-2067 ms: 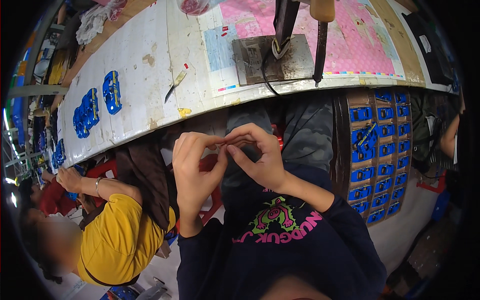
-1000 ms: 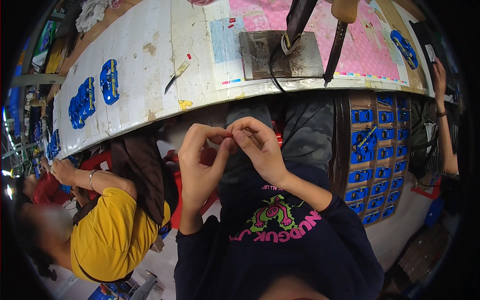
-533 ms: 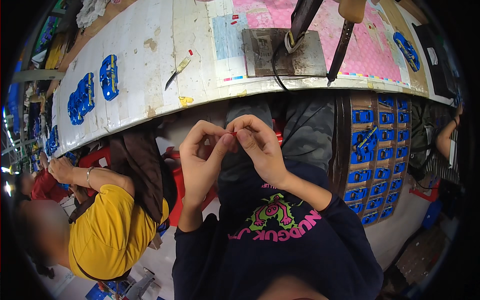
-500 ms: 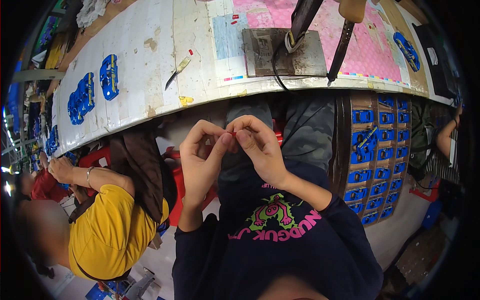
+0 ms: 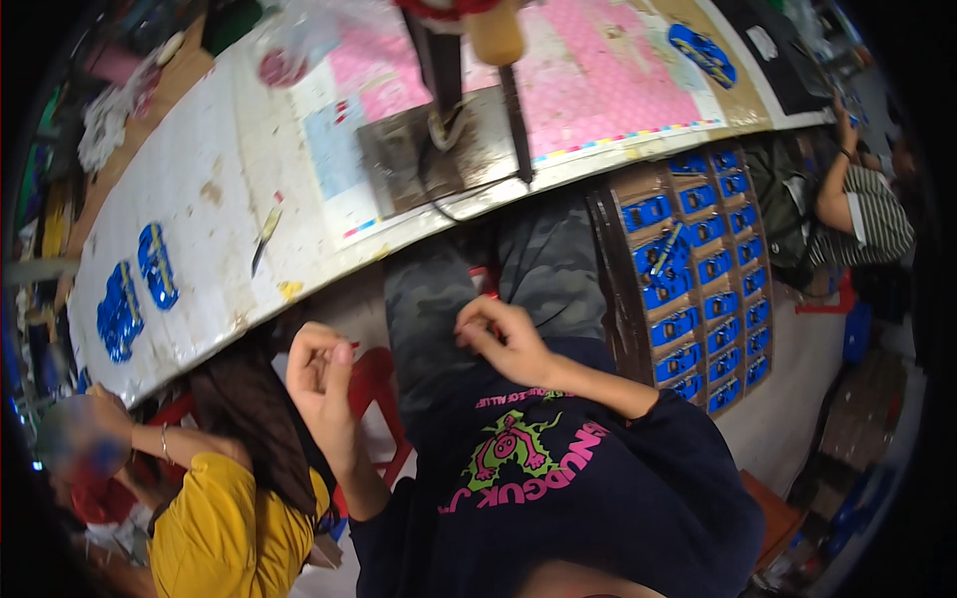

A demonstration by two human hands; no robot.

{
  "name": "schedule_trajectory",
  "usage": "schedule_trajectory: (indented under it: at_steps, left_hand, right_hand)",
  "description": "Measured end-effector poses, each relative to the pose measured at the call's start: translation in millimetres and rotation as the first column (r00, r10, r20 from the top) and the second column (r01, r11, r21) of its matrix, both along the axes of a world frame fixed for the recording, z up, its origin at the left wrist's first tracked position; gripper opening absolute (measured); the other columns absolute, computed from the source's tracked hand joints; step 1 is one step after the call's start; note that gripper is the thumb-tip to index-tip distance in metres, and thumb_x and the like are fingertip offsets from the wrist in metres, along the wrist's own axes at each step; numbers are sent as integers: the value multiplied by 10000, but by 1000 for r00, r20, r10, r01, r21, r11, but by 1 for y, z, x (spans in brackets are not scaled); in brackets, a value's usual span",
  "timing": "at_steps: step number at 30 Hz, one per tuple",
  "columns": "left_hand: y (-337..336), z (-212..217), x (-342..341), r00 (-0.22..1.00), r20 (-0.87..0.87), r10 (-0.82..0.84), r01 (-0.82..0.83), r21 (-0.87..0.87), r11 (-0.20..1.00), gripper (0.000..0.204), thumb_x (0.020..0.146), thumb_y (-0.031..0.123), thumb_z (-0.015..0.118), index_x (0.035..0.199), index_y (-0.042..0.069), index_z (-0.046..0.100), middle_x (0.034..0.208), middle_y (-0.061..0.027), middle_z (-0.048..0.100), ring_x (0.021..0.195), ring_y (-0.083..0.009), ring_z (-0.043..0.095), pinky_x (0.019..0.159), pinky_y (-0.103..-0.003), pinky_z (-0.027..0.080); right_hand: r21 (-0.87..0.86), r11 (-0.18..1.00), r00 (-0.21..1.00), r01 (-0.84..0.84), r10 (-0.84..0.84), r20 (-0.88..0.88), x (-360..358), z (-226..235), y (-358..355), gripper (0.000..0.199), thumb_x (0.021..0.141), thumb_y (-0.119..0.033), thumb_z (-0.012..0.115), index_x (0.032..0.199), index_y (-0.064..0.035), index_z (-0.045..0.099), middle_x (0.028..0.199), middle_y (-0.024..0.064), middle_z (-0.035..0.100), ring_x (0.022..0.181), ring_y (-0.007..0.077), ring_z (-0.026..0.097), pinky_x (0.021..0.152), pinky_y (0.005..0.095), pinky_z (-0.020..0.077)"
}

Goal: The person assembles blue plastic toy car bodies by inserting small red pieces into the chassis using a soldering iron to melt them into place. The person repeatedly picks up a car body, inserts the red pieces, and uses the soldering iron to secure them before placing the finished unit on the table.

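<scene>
Red piece (image 5: 354,345) is small and sits at the left hand (image 5: 324,374), between thumb tip and index finger, on the side facing the right hand (image 5: 503,339). Left thumb and finger are closed on it in a pinch. Right hand is well apart from it, above the thighs, fingers curled in; can't tell if anything is in that grip.

Vs half a second ago: both hands were fingertip to fingertip around the red piece; now they've split and the piece has gone left. Whole view has swung too (head motion, by the look of it), so the desk (image 5: 199,259) runs at a steeper slant. Knife (image 5: 265,234) and the blue cars (image 5: 157,266) still lie on the desk. Compartment tray (image 5: 630,329) with more blue cars remains beside the right thigh.

Hard to read: most of the red piece is covered by the left fingertips, so its shape is unclear. Right fingers are blurred. Tool with the tan handle (image 5: 495,38) is cut off at the top edge. Far left is smeared and dark.
</scene>
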State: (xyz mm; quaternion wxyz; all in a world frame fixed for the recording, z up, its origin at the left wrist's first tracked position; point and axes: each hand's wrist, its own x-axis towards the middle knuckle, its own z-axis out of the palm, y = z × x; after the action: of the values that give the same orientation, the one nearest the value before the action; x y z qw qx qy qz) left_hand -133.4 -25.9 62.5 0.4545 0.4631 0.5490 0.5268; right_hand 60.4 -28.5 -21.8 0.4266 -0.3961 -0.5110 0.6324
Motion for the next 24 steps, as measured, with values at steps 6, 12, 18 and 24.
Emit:
schedule_trajectory:
  at_steps: [6, 12, 18, 24]
  left_hand:
    - [5, 1, 9, 998, 70, 10, -12, 27, 1000, 125, 801, 104, 511, 770, 20, 423, 757, -45, 405, 705, -107, 359, 658, -216, 285]
    - [7, 9, 19, 991, 131, -9, -3, 92, 996, 98, 792, 84, 527, 770, 26, 451, 753, -45, 422, 691, -99, 374, 645, -216, 301]
    - [2, 12, 22, 995, 98, 12, -19, 77, 997, 147, 797, 128, 517, 769, 24, 417, 746, -46, 385, 702, -118, 356, 664, -220, 292]
    - [0, 13, 25, 994, 110, -3, -5, 76, 997, 102, 791, 93, 510, 771, 25, 436, 748, -49, 397, 695, -111, 361, 650, -220, 298]
  right_hand:
    - [578, 679, 647, 452, -696, 312, 153, 36, 79, 103, 854, -114, 488, 797, -42, 535, 635, -11, 482, 560, 40, 440, 498, 197, 351]
    - [411, 549, 490, 728, -836, 248, 328, 45, 201, 395, 854, -216, 488, 1161, 9, 383, 828, 127, 605, 530, 92, 517, 481, 192, 392]
    - [40, 759, 698, 650, -618, 362, 372, 48, 240, 392, 839, -297, 496, 1051, 25, 423, 797, 145, 595, 582, 170, 582, 527, 257, 485]
    - [191, 755, 765, 627, -643, 31, 335, 46, 190, 409, 871, -363, 429, 1001, 24, 441, 914, 196, 574, 816, 265, 606, 749, 338, 487]
